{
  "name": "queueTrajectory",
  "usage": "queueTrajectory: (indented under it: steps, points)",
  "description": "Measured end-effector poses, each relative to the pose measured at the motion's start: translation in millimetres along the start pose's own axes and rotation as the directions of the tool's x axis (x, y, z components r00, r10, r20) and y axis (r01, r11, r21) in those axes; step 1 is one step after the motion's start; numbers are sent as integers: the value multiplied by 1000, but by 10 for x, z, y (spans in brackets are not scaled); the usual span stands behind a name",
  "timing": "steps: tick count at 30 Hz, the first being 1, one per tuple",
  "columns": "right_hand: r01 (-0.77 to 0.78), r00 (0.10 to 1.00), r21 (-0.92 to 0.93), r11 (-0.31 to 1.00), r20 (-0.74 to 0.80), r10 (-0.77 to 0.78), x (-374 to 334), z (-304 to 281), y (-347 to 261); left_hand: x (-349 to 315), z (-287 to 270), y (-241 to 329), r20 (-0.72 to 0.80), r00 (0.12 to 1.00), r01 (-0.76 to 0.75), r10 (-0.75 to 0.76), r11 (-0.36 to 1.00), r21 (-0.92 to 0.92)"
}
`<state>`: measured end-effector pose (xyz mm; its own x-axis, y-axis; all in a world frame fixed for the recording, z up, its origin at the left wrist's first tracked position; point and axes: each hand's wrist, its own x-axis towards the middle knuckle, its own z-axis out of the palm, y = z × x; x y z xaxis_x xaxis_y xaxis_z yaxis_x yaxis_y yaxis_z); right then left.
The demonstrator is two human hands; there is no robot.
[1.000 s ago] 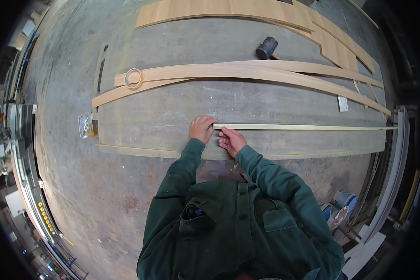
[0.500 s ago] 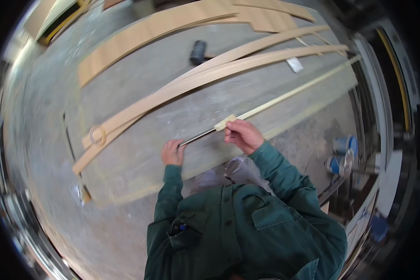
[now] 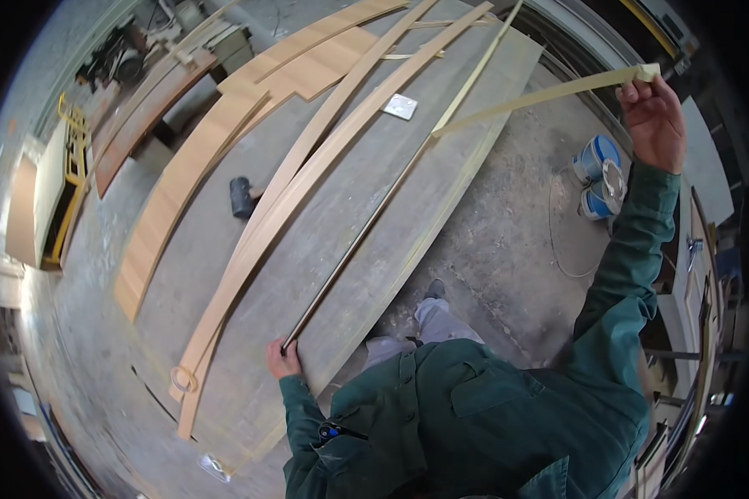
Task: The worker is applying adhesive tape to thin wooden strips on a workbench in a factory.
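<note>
A long thin strip [image 3: 358, 241] lies slantwise on a grey tabletop [image 3: 374, 309]. Its near stretch is bare and shiny brown. Pale yellow tape [image 3: 479, 76] covers its far stretch. At the strip's near end, the closed fingers of my left hand [image 3: 285, 359] grip it. My right hand [image 3: 657, 125] is raised to the far right, beyond the table edge, pinching the loose end of the peeled tape [image 3: 549, 98]. From there the tape stretches taut down to the strip, lifting off about midway along the table.
Long wooden slats [image 3: 304, 179] cross left of the strip, with a ring [image 3: 183, 380] on their near ends. Further left are a black-headed mallet [image 3: 241, 198] and wide curved wooden panels [image 3: 175, 179]. A white packet [image 3: 399, 106] lies nearby. Blue-and-white buckets [image 3: 595, 158] stand on the floor at right.
My right hand has swung up and right with the tape, baring more of the strip. My left hand still holds the near end. The view has turned.
</note>
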<state>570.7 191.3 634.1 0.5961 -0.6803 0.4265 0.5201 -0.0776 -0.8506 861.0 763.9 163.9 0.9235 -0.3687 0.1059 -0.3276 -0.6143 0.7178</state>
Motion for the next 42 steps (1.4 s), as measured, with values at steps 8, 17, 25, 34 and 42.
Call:
queueTrajectory:
  steps: [8, 17, 25, 34, 42]
  points:
    - [-331, 941, -365, 870, -59, 333, -708, -815, 607, 139, 161, 636, -88, 981, -144, 174, 951, 275]
    - [-295, 858, -522, 800, 224, 463, -1214, -1232, 333, 758, 2849, 3319, 623, 773, 517, -118, 687, -511]
    - [-213, 925, -729, 650, 63, 374, -1210, -1918, 178, 1452, 3908, 4093, 744, 646, 763, -170, 172, -623]
    - [-345, 914, -601, 721, -41, 403, -79, -2798, 2342, 1761, 4441, 4765, 534, 845, 487, -25, 447, -750]
    - [-593, 664, -396, 701, 252, 704, 665, -2248, 4057, 1958, 4540, 5001, 574, 807, 547, -141, 546, -635]
